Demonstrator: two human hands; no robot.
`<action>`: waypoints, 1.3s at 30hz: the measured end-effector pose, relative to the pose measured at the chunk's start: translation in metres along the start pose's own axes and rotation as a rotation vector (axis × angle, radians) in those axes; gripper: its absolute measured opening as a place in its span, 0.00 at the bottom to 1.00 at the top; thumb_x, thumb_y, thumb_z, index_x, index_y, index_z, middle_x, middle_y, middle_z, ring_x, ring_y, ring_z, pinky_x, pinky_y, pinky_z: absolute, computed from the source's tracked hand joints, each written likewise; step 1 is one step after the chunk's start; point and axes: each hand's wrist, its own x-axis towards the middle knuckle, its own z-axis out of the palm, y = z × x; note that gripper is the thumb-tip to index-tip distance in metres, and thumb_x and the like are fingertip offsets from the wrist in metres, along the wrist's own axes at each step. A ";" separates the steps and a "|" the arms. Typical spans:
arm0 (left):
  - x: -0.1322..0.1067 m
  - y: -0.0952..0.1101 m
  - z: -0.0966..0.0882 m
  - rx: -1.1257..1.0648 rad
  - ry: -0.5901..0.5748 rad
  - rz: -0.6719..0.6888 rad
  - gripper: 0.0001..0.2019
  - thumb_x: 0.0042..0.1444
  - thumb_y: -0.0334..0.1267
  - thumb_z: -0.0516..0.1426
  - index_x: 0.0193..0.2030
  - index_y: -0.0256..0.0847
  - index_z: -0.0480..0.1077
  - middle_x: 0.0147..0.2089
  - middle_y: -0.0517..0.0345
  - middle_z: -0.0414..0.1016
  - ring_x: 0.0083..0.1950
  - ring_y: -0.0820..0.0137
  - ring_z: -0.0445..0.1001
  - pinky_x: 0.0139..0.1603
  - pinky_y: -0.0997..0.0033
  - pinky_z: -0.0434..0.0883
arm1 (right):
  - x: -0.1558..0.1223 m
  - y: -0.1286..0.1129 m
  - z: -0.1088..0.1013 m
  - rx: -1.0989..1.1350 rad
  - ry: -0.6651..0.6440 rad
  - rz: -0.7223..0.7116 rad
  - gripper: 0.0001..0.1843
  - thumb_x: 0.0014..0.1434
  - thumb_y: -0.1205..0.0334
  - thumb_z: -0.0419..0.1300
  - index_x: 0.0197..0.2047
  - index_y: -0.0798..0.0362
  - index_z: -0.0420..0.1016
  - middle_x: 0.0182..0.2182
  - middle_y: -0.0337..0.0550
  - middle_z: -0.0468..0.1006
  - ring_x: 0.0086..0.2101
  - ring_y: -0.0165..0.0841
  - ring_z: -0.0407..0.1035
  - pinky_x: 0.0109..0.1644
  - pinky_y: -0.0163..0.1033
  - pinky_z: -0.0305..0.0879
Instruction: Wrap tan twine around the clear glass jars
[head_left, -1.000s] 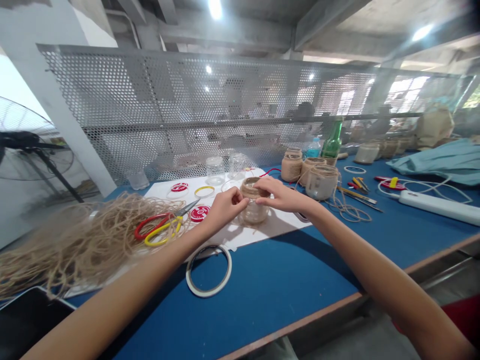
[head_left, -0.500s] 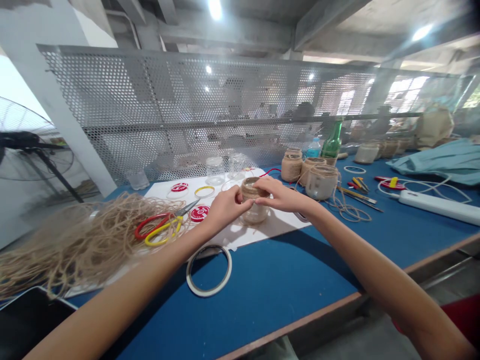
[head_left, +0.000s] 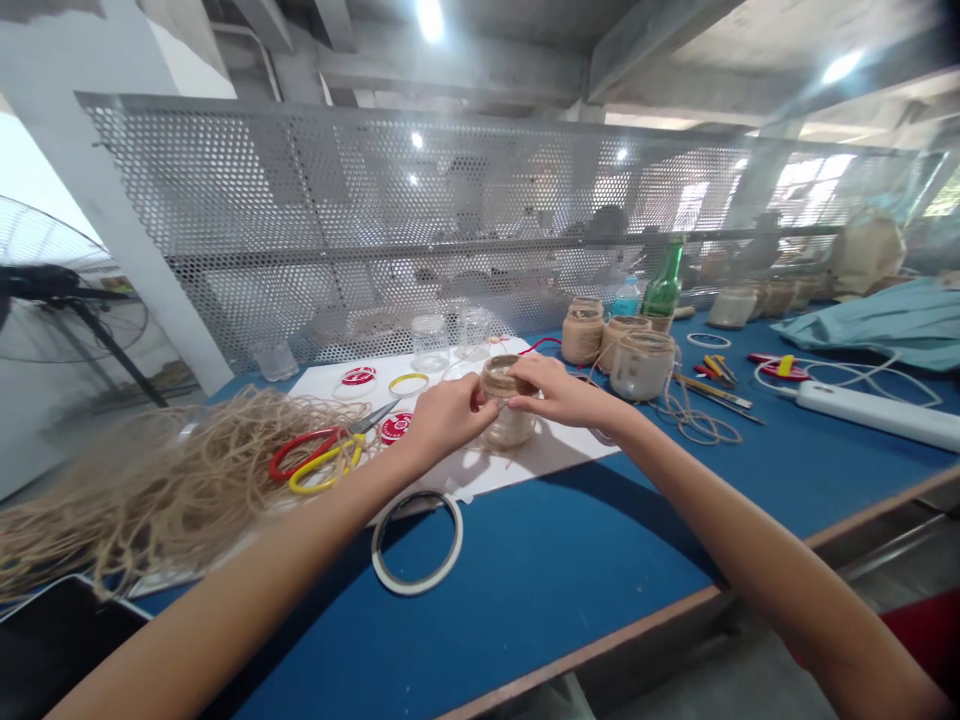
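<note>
A clear glass jar (head_left: pixel 511 432) stands upright on a white sheet, with brown twine (head_left: pixel 499 380) wound round its neck. My left hand (head_left: pixel 452 412) grips the neck from the left, its fingers curled and the thumb pressed to the front. From the right, my right hand (head_left: pixel 551 390) holds the same neck, fingers over the rim and thumb at the front. The two thumbs nearly meet on the twine. Left of the hands, scissors with red and yellow handles (head_left: pixel 319 462) rest on a heap of loose twine (head_left: pixel 172 480).
A tape roll (head_left: pixel 417 585) lies near the blue table's (head_left: pixel 570 580) front. Twine-wrapped jars (head_left: pixel 583 335), a green bottle (head_left: pixel 664 285) and a power strip (head_left: pixel 877 412) are to the right. Bare jars (head_left: pixel 430 345) stand behind, before a perforated metal screen (head_left: pixel 360 200).
Very little differs. Both hands keep their hold on the jar's neck, and the left hand has shifted slightly.
</note>
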 end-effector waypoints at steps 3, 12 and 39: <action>-0.001 0.005 -0.001 0.099 0.018 -0.005 0.12 0.52 0.47 0.52 0.26 0.40 0.65 0.23 0.59 0.69 0.24 0.71 0.64 0.24 0.73 0.51 | 0.000 -0.001 0.002 -0.014 0.000 0.029 0.14 0.60 0.52 0.50 0.31 0.53 0.58 0.30 0.41 0.65 0.35 0.33 0.56 0.39 0.38 0.49; -0.002 0.013 -0.001 0.224 0.025 -0.061 0.12 0.52 0.46 0.52 0.30 0.40 0.70 0.25 0.54 0.71 0.26 0.65 0.68 0.26 0.71 0.55 | 0.002 -0.008 0.002 -0.033 0.004 0.064 0.14 0.60 0.54 0.52 0.28 0.53 0.56 0.28 0.39 0.63 0.32 0.32 0.54 0.38 0.38 0.48; -0.002 0.005 0.001 0.415 0.003 0.082 0.17 0.58 0.48 0.47 0.35 0.38 0.70 0.27 0.49 0.74 0.27 0.67 0.70 0.25 0.73 0.55 | 0.006 -0.008 0.001 0.017 0.031 -0.036 0.14 0.59 0.60 0.55 0.26 0.53 0.55 0.24 0.36 0.59 0.28 0.29 0.51 0.33 0.35 0.48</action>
